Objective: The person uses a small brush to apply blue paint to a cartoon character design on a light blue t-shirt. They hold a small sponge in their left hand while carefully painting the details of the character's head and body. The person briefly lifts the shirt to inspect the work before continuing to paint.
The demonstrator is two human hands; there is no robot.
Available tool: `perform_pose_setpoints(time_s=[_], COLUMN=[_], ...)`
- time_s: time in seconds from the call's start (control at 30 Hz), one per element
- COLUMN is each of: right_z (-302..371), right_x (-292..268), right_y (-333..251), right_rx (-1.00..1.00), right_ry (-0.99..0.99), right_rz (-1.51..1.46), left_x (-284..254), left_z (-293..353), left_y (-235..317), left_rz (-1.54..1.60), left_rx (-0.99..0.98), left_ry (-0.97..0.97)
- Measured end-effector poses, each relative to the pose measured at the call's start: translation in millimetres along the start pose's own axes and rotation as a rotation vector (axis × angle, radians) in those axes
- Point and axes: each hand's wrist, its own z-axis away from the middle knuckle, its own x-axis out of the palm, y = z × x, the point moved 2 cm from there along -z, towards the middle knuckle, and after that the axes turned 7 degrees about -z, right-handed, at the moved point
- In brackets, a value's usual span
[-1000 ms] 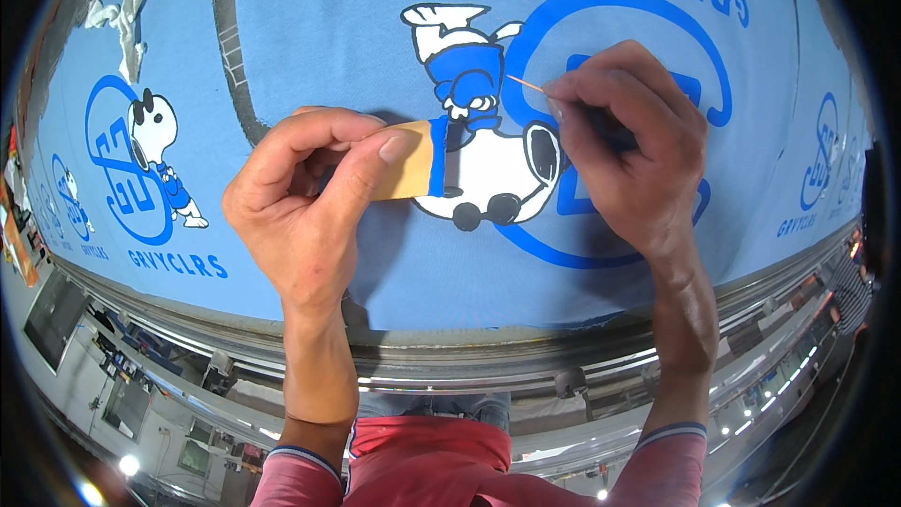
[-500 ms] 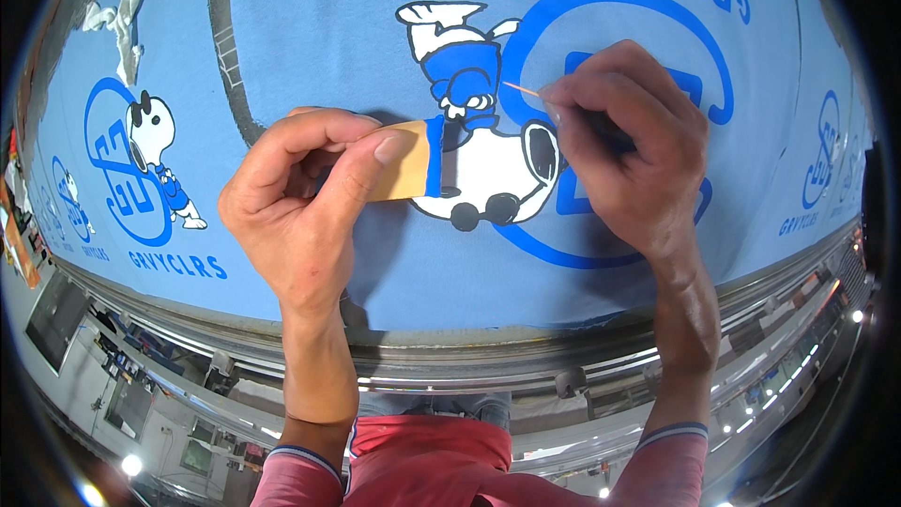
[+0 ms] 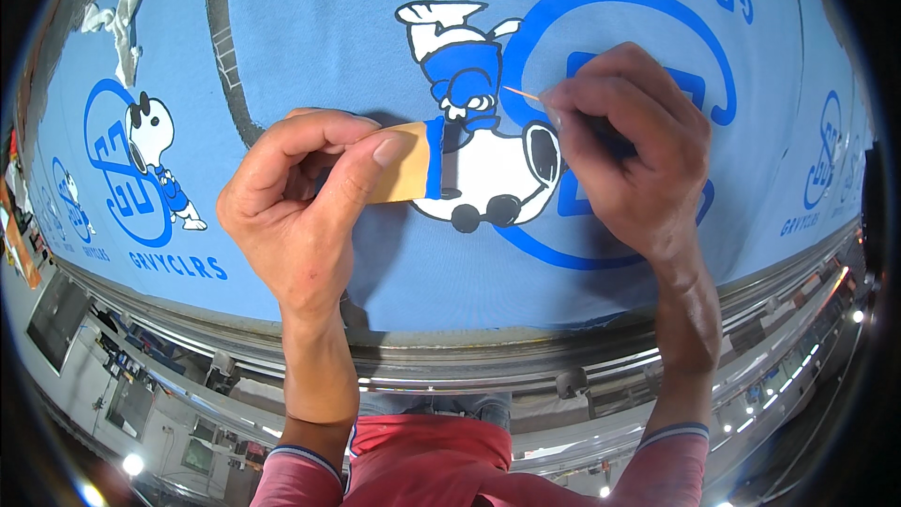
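Pinched between the thumb and fingers of my left hand (image 3: 300, 197) is a small tan card (image 3: 404, 167) with wet-looking blue paint (image 3: 435, 161) along its right edge. My right hand (image 3: 631, 136) grips a thin pointed stick, like a toothpick (image 3: 522, 92), its tip pointing left. That tip is by the inner edge of a blue ring print (image 3: 549, 14), close to the cartoon dog print (image 3: 493, 169). I cannot tell whether it touches the fabric. Light blue fabric (image 3: 375, 268) lies beneath both hands, and my right hand covers part of the print.
More dog-and-ring prints (image 3: 141, 160) show on the fabric at the left, with another print (image 3: 824, 155) at the far right. A dark strip (image 3: 225, 47) divides the fabric panels. White scraps (image 3: 122, 14) lie at the far left. A metal rail (image 3: 450, 357) runs along the near edge.
Almost nothing differs. Both hands keep nearly the same place, and the toothpick's tip has shifted very slightly.
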Motion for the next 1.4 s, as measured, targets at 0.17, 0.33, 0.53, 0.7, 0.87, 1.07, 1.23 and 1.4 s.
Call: perform_pose_setpoints(time_s=[0.17, 0.33, 0.53, 0.7, 0.87, 1.07, 1.23, 1.4], right_z=[-0.5, -1.1, -1.5, -1.6, -0.9, -0.6, -0.6, -1.7], right_x=[-1.4, -0.4, -1.4, -1.9, -2.5, -1.7, -2.9, -1.5], right_y=[-0.8, -0.4, -1.4, -1.6, -1.0, 1.0, -0.9, 1.4], right_rx=[-0.003, -0.021, -0.005, -0.009, 0.004, 0.019, 0.019, 0.020], right_ry=[-0.018, -0.019, -0.009, -0.025, -0.019, 0.015, -0.037, 0.022], right_rz=[0.005, 0.008, 0.003, 0.005, -0.003, -0.023, -0.012, -0.038], left_x=[0.6, -0.5, 0.3, 0.5, 0.0, 1.5, -0.2, 0.9], left_z=[0.2, 0.3, 0.3, 0.4, 0.5, -0.1, 0.3, -0.2], left_y=[1.2, -0.5, 1.4, 2.0, 0.7, 2.4, 2.3, 3.8], left_rz=[0.001, 0.000, 0.009, 0.009, 0.005, 0.006, -0.005, 0.003], left_rx=[-0.006, 0.002, -0.017, -0.026, -0.030, -0.019, -0.026, -0.031], left_ry=[-0.002, -0.001, -0.004, -0.005, -0.004, -0.005, -0.001, -0.002])
